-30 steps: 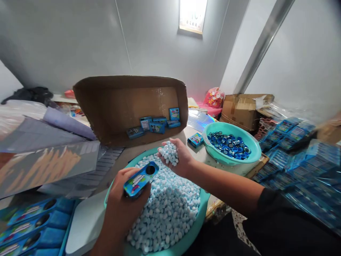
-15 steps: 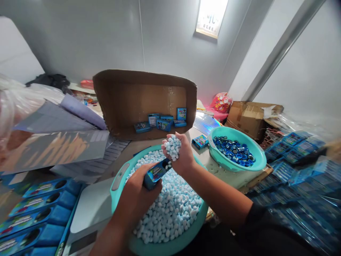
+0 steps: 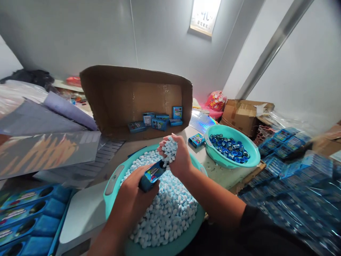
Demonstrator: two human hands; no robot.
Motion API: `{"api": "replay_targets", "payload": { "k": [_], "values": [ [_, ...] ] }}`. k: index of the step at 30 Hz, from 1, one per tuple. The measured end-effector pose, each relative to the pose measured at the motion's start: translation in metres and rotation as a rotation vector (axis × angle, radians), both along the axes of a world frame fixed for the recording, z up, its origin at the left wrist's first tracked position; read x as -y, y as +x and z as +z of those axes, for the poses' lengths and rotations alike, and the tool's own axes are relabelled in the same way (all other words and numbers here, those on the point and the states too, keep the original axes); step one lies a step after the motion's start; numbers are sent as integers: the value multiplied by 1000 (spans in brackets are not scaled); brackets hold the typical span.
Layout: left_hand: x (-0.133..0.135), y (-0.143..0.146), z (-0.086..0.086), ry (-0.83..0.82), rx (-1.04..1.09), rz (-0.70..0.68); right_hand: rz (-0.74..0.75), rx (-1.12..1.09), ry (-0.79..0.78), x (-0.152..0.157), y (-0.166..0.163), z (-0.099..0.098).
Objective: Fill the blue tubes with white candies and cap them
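Note:
My left hand [image 3: 133, 193] grips a small blue candy box [image 3: 151, 175], tilted with its round opening up toward my right hand. My right hand [image 3: 177, 158] is cupped round a heap of pale blue candies [image 3: 169, 149], held right against the box's opening. Both hands hover over a teal basin [image 3: 113, 179] full of the same pale blue and white candies [image 3: 167, 209].
A second teal basin [image 3: 250, 161] at the right holds dark blue caps [image 3: 230, 147]. An open cardboard box [image 3: 112, 99] behind holds several blue boxes. One blue box [image 3: 196, 139] lies between the basins. Trays of blue boxes [image 3: 23, 220] sit at lower left, wrapped blue packs [image 3: 301, 181] at right.
My right hand came down and closer to the box, and my left hand tilted the box's opening up against the heap of candies. The view shifted slightly.

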State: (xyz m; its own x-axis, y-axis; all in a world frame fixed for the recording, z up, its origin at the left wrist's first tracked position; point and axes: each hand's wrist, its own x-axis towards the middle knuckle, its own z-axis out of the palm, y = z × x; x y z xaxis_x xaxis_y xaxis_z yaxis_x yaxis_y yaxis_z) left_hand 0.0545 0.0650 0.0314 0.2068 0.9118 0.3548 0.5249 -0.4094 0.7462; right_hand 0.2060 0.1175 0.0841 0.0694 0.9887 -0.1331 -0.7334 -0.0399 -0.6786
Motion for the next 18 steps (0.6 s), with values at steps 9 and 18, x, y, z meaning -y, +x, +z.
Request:
{"api": "replay_targets", "payload": {
  "k": [9,18],
  "values": [
    [-1,-1,-4,14,-7,-4,-48,58,44,7,-2,1],
    [-2,-1,-5,64,3,-13,-74,176,77,11,-1,-1]
  ]
}}
